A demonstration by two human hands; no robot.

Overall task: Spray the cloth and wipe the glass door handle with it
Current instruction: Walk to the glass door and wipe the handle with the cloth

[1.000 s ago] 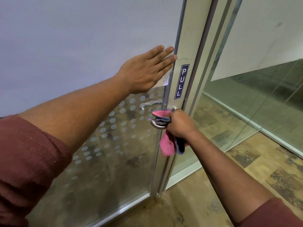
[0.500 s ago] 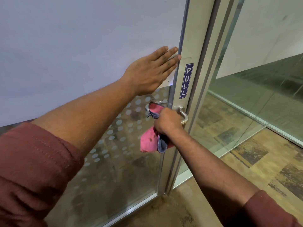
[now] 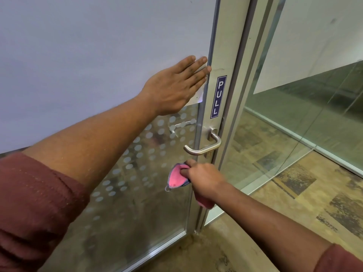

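The steel lever handle (image 3: 204, 147) sticks out from the aluminium stile of the glass door (image 3: 137, 203), fully uncovered. Just below it, my right hand (image 3: 204, 182) is closed around a bunched pink cloth with a blue edge (image 3: 176, 178); the cloth hangs apart from the handle. My left hand (image 3: 174, 87) lies flat with fingers spread against the frosted upper pane, beside the stile. No spray bottle is in view.
A blue PULL label (image 3: 218, 97) is stuck on the stile above the handle. A fixed glass wall (image 3: 294, 124) runs off to the right. The lower door pane has a pattern of frosted dots, and patterned flooring (image 3: 294, 203) lies underfoot.
My right hand with the cloth has come off the handle and dropped below it, so the lever now shows bare. My left hand stays pressed on the pane.
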